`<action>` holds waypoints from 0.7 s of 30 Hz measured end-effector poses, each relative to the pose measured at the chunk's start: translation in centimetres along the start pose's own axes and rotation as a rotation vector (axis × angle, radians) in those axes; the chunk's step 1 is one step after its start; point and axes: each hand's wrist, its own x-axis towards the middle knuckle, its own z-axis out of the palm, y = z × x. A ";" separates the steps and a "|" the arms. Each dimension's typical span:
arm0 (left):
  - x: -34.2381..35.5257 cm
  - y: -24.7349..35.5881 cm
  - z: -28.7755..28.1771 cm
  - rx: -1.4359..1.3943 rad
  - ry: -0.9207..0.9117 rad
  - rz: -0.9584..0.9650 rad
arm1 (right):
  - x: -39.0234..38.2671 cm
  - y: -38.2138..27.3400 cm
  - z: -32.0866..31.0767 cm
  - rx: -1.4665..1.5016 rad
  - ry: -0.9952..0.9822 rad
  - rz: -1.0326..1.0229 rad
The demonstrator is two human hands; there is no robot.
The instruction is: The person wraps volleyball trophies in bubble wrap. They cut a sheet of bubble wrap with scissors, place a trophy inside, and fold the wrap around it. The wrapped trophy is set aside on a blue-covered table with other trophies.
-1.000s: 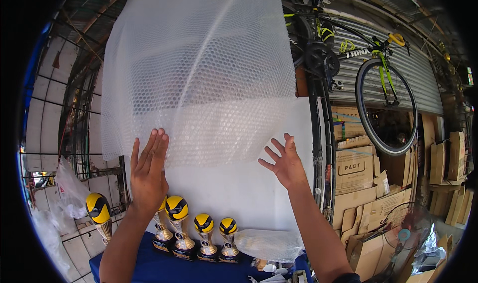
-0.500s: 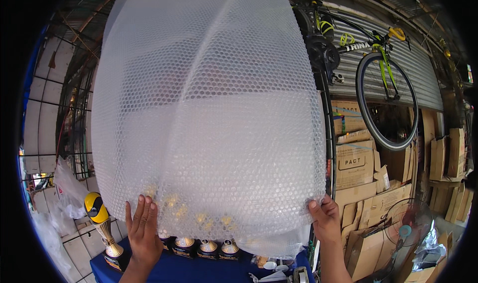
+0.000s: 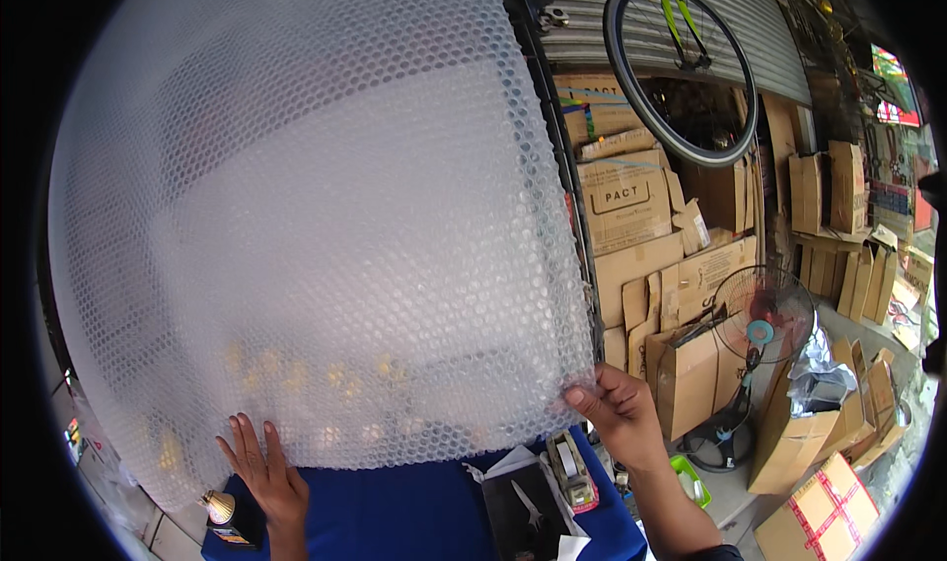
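A large sheet of bubble wrap (image 3: 375, 225) hangs in front of me and fills the left and middle of the view. My right hand (image 3: 623, 418) pinches its lower right corner between thumb and fingers. Against the lower left edge, my left hand (image 3: 266, 472) is open, its fingers stretched and apart. Blurred gold shapes show through the lower part of the wrap. Below its left edge stands a trophy (image 3: 232, 522) with a black base and gold stem; the wrap hides its upper part.
The blue-covered table (image 3: 395, 512) bears scissors (image 3: 528, 507) on a dark flat item and a tape dispenser (image 3: 572, 467). To the right are stacked cardboard boxes (image 3: 631, 201), a standing fan (image 3: 760, 334), a hanging bicycle wheel (image 3: 681, 151) and a green basket (image 3: 691, 482).
The view has turned right and down. The bubble wrap now spreads further left and covers the row of trophies. My right hand keeps its pinch on the corner; the left stays at the lower edge.
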 end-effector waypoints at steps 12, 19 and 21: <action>19.9 15.7 -8.2 -0.422 -0.008 0.750 | -1.9 2.2 -0.1 -0.198 0.185 -0.076; 25.5 19.9 -6.0 -0.472 -0.262 0.864 | -2.3 2.1 -0.2 -0.143 0.224 -0.103; 25.1 19.9 -5.1 -0.516 -0.266 0.874 | -2.4 1.8 -0.7 -0.130 0.215 -0.081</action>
